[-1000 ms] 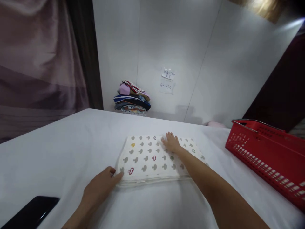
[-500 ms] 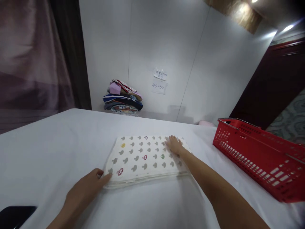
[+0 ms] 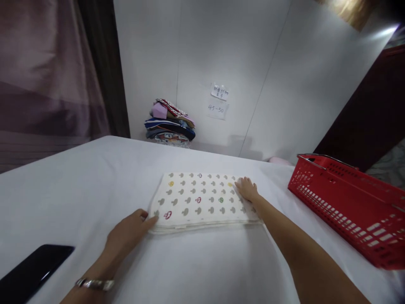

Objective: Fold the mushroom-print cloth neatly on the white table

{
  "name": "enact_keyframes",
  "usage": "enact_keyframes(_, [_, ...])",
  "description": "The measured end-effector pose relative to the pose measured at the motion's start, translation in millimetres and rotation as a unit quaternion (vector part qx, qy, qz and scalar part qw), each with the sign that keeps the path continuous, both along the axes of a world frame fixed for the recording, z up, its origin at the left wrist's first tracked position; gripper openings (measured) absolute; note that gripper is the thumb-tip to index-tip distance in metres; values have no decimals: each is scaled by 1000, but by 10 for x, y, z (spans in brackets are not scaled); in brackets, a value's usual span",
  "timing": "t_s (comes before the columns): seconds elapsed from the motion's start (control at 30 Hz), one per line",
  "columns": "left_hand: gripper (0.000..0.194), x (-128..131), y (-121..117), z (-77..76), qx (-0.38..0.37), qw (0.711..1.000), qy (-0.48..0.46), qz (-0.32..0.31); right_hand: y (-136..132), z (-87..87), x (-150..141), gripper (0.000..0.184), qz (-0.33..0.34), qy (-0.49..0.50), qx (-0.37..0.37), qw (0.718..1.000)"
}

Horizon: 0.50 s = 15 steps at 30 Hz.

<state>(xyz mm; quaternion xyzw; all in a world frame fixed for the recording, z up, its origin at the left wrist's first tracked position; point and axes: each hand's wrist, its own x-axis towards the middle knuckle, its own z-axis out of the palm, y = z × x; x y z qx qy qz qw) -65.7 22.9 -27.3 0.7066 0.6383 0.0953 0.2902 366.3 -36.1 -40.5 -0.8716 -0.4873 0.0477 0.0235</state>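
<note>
A folded white cloth (image 3: 199, 199) printed with small grey, red and yellow mushroom shapes lies flat on the white-covered table (image 3: 79, 185). My left hand (image 3: 128, 234) rests at the cloth's near left corner, fingertips touching its edge, fingers loosely curled, with a bracelet at the wrist. My right hand (image 3: 247, 189) lies palm down with fingers stretched out on the cloth's right end.
A red plastic basket (image 3: 344, 202) stands at the right on the table. A black phone (image 3: 30, 272) lies at the near left. A stack of folded colourful clothes (image 3: 171, 124) sits at the back by the white wall, below paper notes (image 3: 218, 101).
My right hand has slid rightward across the cloth, from its middle to its right end. My left hand stays at the near left corner.
</note>
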Motion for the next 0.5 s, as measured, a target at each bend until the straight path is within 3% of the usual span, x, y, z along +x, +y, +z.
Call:
enact_keyframes(0.13, [48,40,-90,76,11,1000,10,2,-171,-67,-252,64,99,13,4,995])
enact_keyframes(0.3, [55,69,-184,116,36,999,4,24,-242,-36,-556,63,94,21,0,995])
enact_keyframes(0.5, [59,98,-156,98,41,998,-14,38,-288,-60,-967,65,190,26,2,981])
